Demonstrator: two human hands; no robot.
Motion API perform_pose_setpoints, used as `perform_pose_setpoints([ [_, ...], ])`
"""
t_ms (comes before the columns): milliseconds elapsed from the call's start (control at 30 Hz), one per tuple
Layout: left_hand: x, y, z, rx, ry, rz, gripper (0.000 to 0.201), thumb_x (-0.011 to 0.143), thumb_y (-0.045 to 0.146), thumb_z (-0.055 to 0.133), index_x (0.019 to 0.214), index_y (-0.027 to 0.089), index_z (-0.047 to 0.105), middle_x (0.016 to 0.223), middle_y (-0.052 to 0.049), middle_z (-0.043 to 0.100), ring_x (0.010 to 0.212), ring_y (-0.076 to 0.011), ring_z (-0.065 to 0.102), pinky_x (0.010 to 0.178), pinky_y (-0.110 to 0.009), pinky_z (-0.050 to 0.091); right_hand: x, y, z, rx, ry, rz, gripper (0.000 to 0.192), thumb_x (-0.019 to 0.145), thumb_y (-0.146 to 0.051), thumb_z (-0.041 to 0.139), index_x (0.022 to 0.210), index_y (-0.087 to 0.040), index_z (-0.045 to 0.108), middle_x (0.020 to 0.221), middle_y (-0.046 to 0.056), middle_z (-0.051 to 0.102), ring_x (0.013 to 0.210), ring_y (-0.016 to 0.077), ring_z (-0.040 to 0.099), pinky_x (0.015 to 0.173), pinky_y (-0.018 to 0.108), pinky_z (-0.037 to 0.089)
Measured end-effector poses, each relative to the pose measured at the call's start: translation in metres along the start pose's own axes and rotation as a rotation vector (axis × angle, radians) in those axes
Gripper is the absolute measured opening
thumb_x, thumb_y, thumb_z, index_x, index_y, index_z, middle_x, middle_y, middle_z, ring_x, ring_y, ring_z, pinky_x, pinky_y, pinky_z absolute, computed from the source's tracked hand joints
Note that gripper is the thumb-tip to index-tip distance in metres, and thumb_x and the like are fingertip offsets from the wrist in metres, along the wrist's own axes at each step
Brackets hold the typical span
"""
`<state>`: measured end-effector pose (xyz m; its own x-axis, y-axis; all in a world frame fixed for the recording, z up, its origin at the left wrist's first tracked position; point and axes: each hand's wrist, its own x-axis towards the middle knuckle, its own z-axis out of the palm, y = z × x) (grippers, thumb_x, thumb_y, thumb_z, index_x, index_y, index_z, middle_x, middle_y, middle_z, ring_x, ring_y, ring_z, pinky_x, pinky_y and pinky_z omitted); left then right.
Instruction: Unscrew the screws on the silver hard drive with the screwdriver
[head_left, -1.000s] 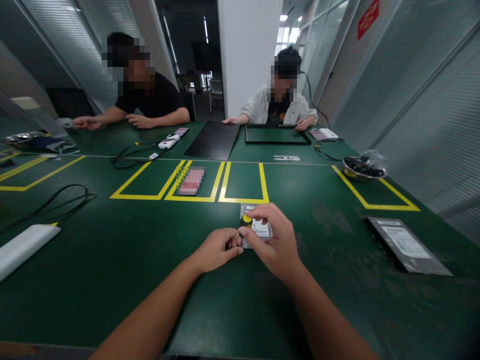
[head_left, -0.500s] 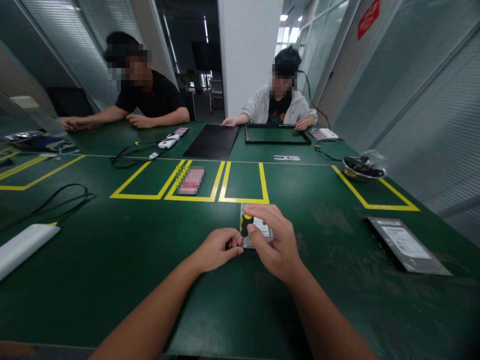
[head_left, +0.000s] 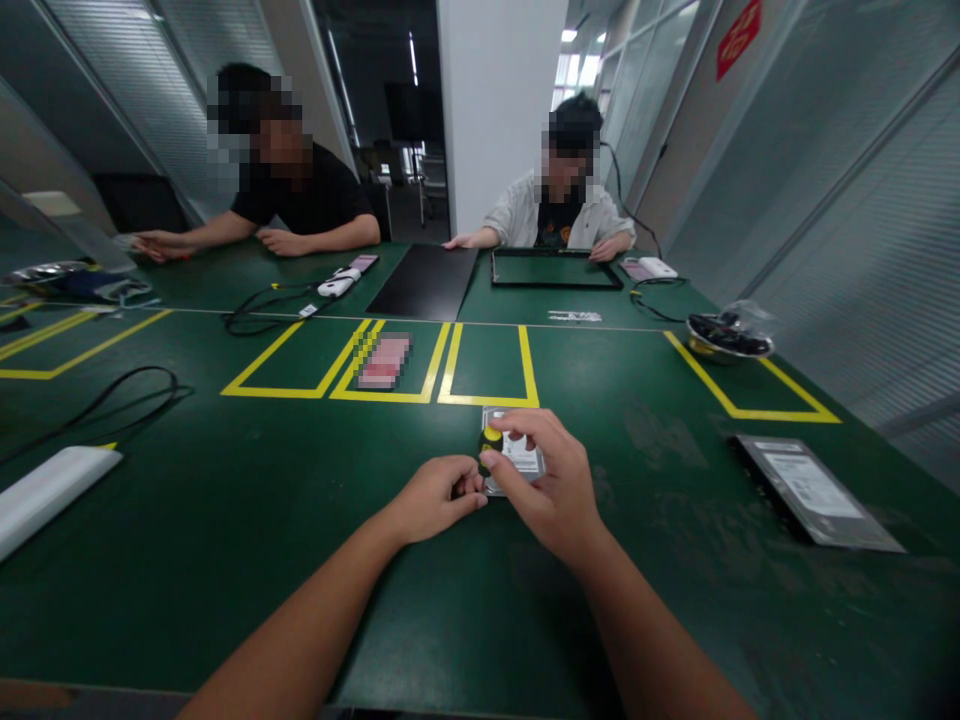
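Note:
A small hard drive (head_left: 525,458) with a white label lies flat on the green table in front of me. Over its left edge, my right hand (head_left: 551,480) grips the stubby yellow-and-black handle of a screwdriver (head_left: 490,448) between thumb and fingers. The shaft points down at the drive's near-left corner. My left hand (head_left: 442,497) rests on the table at that corner, fingers curled closed against the drive's edge and the screwdriver's tip. What its fingertips pinch is hidden.
To the right lies a larger drive (head_left: 817,487); behind it stands a bowl of dark parts (head_left: 727,335). A white power bank (head_left: 52,495) and cable are at left. Across the table, two people sit by a black panel (head_left: 424,283) and a black frame (head_left: 556,287).
My right hand has shifted its fingers on the screwdriver, and the handle leans slightly more to the left. My left hand and the hard drive have stayed in place.

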<state>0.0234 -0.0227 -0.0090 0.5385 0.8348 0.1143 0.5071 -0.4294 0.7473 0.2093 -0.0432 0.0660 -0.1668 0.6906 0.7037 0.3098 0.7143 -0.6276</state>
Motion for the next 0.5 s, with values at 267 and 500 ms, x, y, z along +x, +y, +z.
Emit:
perform_pose_setpoints([
  [267,-0.0002,-0.0008,-0.0001,0.006,0.002,0.007,0.010,0.084,0.024,0.064,0.082,0.016,0.058,0.075,0.002,0.056,0.066,-0.0135,0.050,0.060,-0.023,0.035,0.0016,0.0003,0.0010,-0.001,0.016,0.010,0.024,0.083,-0.015,0.067,0.106,-0.021,0.062,0.094,0.002,0.061,0.084,0.0148,0.055,0.074,0.030,0.045],
  [500,0.0005,-0.0005,0.0001,-0.023,-0.002,0.012,0.011,0.084,0.023,0.064,0.079,0.016,0.057,0.071,0.003,0.054,0.063,-0.0120,0.047,0.058,-0.022,0.034,0.0012,0.0014,-0.0003,0.010,-0.018,0.008,0.028,0.085,-0.013,0.062,0.112,-0.021,0.063,0.102,0.003,0.064,0.091,0.0160,0.057,0.079,0.032,0.046],
])
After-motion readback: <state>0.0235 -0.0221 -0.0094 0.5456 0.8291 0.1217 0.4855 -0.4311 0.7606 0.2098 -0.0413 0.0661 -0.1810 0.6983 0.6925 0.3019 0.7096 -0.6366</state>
